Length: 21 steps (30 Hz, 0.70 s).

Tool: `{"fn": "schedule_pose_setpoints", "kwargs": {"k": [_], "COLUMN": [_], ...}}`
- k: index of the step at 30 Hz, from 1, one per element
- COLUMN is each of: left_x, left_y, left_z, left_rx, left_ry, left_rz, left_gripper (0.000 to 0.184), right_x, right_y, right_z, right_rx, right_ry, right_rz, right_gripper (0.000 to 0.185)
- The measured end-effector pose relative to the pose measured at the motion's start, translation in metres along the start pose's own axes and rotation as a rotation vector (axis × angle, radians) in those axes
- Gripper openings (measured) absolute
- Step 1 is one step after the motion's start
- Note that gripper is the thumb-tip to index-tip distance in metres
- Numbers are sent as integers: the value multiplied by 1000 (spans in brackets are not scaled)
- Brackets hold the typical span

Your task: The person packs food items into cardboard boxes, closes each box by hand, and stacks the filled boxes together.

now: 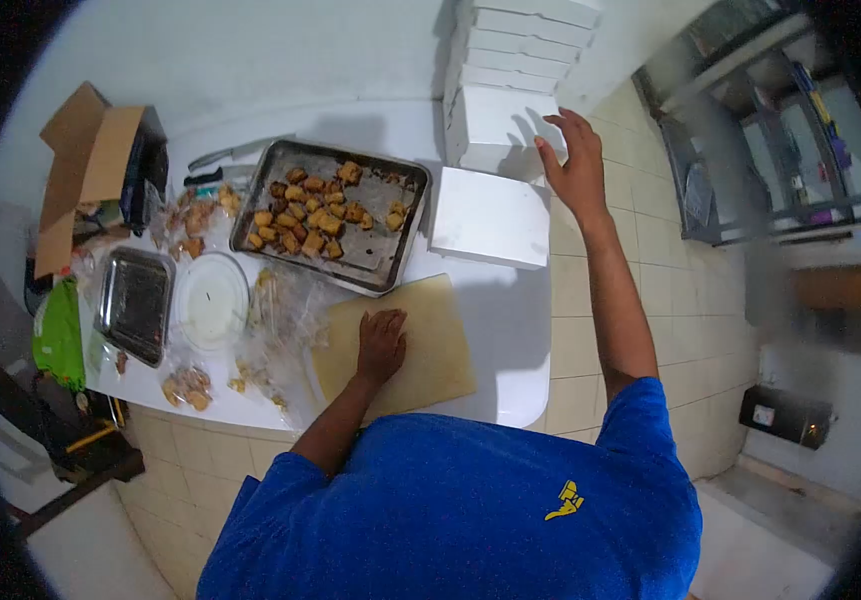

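Note:
My left hand (381,345) lies on a yellowish cutting board (435,345) at the table's front, its fingers loosely bent and nothing visible in them. Raised beside the white boxes, my right hand (576,170) is open, with thumb and fingers apart and nothing in it. Nearest to it is a white box (500,130) at the foot of the stack; I cannot tell whether they touch. Another closed white box (490,218) sits in front. Left of that, a metal baking tray (375,262) bears browned pastry pieces (312,212), mostly gathered toward its left and middle.
A smaller metal tray (136,300), a round white lid or plate (210,302) and plastic bags (285,315) with food pieces crowd the left. Knives (225,155) lie behind. An opened cardboard box (100,160) stands far left. Shelves (790,140) rise across the tiled floor (575,290).

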<state>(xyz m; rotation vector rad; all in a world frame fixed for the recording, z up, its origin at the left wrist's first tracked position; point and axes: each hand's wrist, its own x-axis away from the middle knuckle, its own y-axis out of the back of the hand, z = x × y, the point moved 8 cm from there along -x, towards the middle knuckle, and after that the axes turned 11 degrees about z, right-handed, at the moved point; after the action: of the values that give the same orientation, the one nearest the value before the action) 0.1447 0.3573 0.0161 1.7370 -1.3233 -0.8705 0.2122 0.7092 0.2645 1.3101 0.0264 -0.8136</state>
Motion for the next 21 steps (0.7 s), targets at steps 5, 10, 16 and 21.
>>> {"fn": "schedule_pose_setpoints", "kwargs": {"k": [5, 10, 16, 21], "left_x": [5, 5, 5, 6], "left_y": [-21, -27, -26, -29], "left_z": [5, 10, 11, 12], "left_rx": [42, -14, 93, 118], "left_ry": [46, 62, 63, 50], "left_rz": [90, 163, 200, 183], "left_gripper": [52, 54, 55, 55], "right_x": [-5, -32, -74, -79], "right_y": [-74, -63, -115, -176], "right_z": [-35, -4, 58, 62], "right_rx": [297, 373, 289, 646], "right_ry": [47, 167, 411, 612], "right_rz": [400, 486, 745, 1003], "right_gripper": [37, 33, 38, 48]}}
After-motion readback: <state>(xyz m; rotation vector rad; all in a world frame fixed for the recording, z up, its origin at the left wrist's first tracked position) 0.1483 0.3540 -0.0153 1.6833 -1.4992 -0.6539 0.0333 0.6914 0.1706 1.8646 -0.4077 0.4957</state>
